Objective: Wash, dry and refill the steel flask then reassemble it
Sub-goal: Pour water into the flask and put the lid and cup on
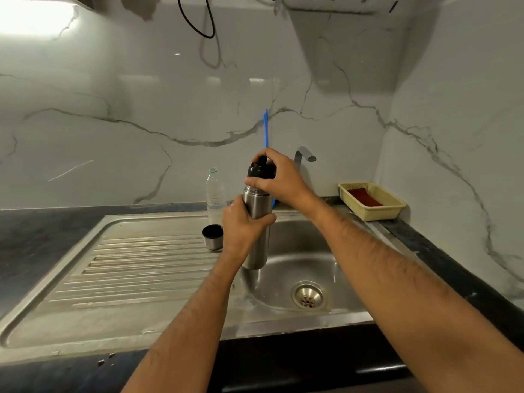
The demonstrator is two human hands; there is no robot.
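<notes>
Against the marbled wall, a dark counter (42,234) carries a steel sink (158,316) whose ribbed draining board lies on the left and whose basin, with its round drain (308,298), lies on the right. Above the left edge of the basin, a steel flask (256,234) is held upright in the air, clear of the sink. Its body is gripped by the left hand (243,225), fingers and thumb curled round the upper half. Over the flask's mouth sits a black stopper (261,167), and the right hand (279,177) closes over it from the right, fingers on top and thumb pressed against its lower rim. Whether the stopper is screwed fully home cannot be told.

Behind the right hand, a tap (304,156) rises with its spout pointing right. At the far right of the counter stands a yellow basket (374,211) with a red pad inside. Just left of the flask, at the far edge of the draining board, stands a clear plastic bottle (214,194). Near it, closer in, a small steel cup (212,236) sits upright with its dark inside showing. A blue handle (266,129) stands up behind the flask.
</notes>
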